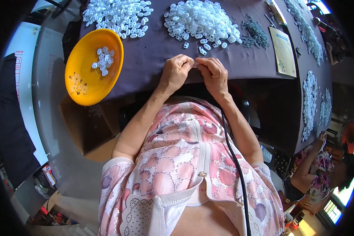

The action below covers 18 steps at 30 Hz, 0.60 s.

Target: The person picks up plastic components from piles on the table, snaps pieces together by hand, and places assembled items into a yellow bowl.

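Note:
My left hand and my right hand meet fingertip to fingertip just above the near edge of the cloth-covered table. Both are closed in a pinch, with a small whitish plastic piece between them, mostly covered by the fingers. Just beyond lies a big heap of small white oval plastic pieces with holes, a few strays at its near side. To its right is a smaller pile of tiny dark grey parts, too small to name.
At the table's left edge, a yellow flower-printed bowl holds several white pieces. Another white heap lies behind it. A tan paper sheet lies at right. Below stands a cardboard box. Another person sits at the right by more piles.

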{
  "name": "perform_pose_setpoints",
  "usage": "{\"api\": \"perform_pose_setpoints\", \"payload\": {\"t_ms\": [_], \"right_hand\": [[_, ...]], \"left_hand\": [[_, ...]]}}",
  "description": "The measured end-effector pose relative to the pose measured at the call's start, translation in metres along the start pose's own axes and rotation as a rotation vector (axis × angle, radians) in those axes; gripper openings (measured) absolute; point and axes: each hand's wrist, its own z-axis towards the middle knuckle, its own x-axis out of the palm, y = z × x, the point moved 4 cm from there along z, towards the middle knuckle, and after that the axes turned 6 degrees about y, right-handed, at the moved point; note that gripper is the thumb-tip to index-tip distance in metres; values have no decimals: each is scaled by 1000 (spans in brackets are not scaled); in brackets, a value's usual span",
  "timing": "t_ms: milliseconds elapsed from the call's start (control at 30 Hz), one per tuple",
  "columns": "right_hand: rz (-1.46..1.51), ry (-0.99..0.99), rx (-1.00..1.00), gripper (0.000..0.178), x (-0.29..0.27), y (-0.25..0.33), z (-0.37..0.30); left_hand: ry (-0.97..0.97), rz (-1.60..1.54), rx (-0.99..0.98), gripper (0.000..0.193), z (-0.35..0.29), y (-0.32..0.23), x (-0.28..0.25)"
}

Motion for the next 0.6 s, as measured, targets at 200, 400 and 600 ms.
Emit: {"api": "perform_pose_setpoints", "payload": {"t_ms": [200, 400, 600], "right_hand": [[43, 64, 73, 37, -4, 8, -1], [-3, 34, 36, 35, -1, 7, -1], [-3, 13, -1, 32, -1, 4, -1]], "left_hand": [[70, -102, -169, 16, -1, -3, -1], [98, -117, -219, 18, -1, -2, -2], [104, -109, -205, 18, 1, -2, -2]]}}
